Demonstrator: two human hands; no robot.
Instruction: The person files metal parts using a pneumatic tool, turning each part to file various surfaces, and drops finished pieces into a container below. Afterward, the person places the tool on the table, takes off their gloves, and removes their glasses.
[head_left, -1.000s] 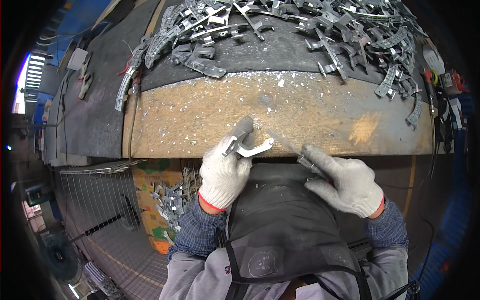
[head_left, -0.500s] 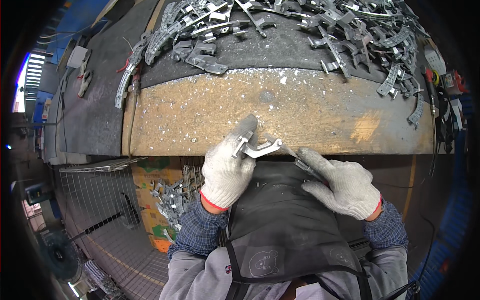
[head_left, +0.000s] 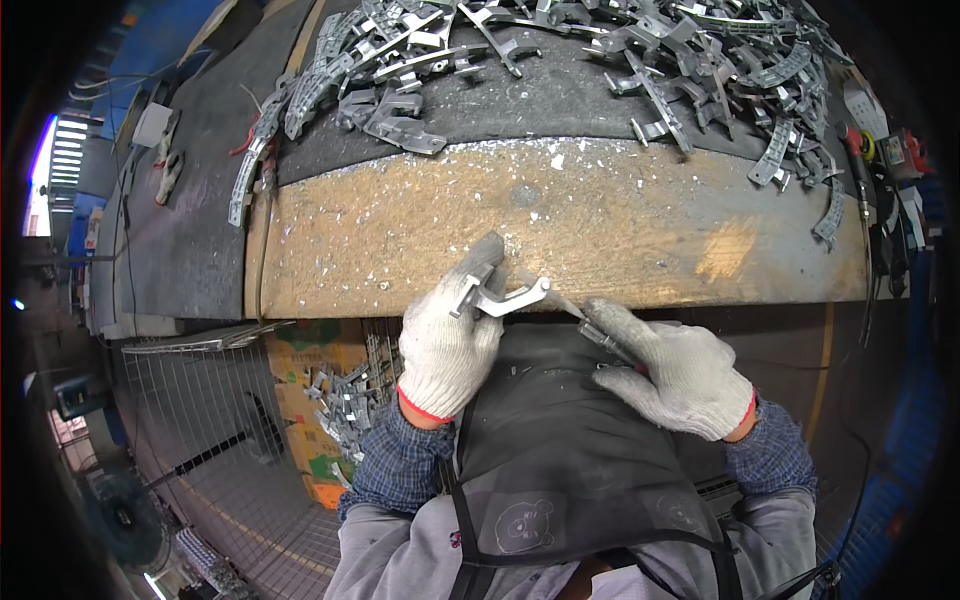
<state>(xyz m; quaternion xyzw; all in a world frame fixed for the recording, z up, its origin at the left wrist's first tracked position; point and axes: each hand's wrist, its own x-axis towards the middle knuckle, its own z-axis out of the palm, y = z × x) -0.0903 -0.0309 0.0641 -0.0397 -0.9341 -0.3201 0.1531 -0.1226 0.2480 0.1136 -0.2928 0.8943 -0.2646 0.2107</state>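
At the near edge of the work table, my left hand (head_left: 452, 345), in a white knitted glove with grey fingertips, is closed on a small silver metal bracket (head_left: 515, 297). The bracket's curved arm points right, toward my other hand. My right hand (head_left: 680, 375), gloved the same way, grips a slim hand tool (head_left: 602, 338) with a grey handle and a narrow tip. That tip reaches up and left to beside the bracket's arm; whether they touch, I cannot tell. The fingers partly hide both things.
Heaped silver castings (head_left: 690, 60) cover the far side of the table, with more at far left. Metal flakes dot the wooden board (head_left: 640, 230). Below left stand a wire cage (head_left: 200, 400) and a carton (head_left: 310, 350) beside further castings. Red-handled pliers (head_left: 170, 170) lie left.
Both hands have shifted slightly left with the bracket and the tool still in them. The view has moved a little too; the grips look the same.
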